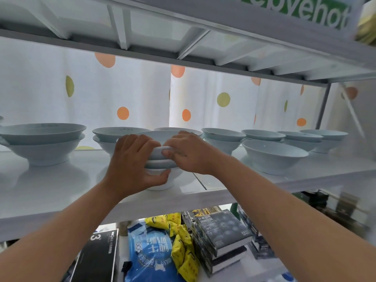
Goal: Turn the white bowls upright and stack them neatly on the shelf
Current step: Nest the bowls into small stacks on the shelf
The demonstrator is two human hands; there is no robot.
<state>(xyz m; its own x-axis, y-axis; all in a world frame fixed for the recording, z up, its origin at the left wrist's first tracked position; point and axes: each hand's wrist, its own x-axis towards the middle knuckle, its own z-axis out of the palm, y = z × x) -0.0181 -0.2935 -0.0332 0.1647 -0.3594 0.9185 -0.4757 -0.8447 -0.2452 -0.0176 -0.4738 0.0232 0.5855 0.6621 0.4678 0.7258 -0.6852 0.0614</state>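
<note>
An upright stack of white bowls [157,159] stands near the front of the white shelf [61,192], in the middle of the view. My left hand [132,165] wraps the stack's left side, thumb under the lowest bowl. My right hand [187,153] grips the rim of the top bowl from the right. Other white bowls stand upright on the same shelf: a stack of two at the left [41,143], another stack behind my left hand [107,137], a single bowl at the right [272,155], and several stacks along the back right [223,139].
A higher shelf [183,47] hangs close overhead. A dotted white curtain [142,94] backs the shelf. Below lie a black box [97,259], a blue bag [150,253], yellow packets [183,247] and stacked dark boxes [221,235]. A metal post [323,104] stands at the right.
</note>
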